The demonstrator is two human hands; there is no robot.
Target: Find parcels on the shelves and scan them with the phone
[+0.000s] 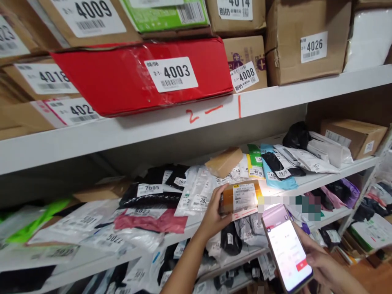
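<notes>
My left hand point(214, 216) is closed around the left end of a small brown box point(228, 200) with a white printed label and a barcode facing me. Orange-yellow tape shows on the box's right side, brightly lit there. My right hand point(321, 261) grips a smartphone point(286, 249) just to the right and below the box. Its screen is lit, with a red button near the lower right; the writing is too blurred to read. The box is held in front of the middle shelf's edge, close to labelled bags.
On the upper shelf point(269, 100), marked "2-1" in red, stand a red box point(128, 77) labelled 4003 and several cardboard boxes point(308, 41). The middle shelf holds plastic parcels, among them a black bag point(153, 200) labelled 7005 and a blue bag point(278, 177). Lower shelves hold more parcels.
</notes>
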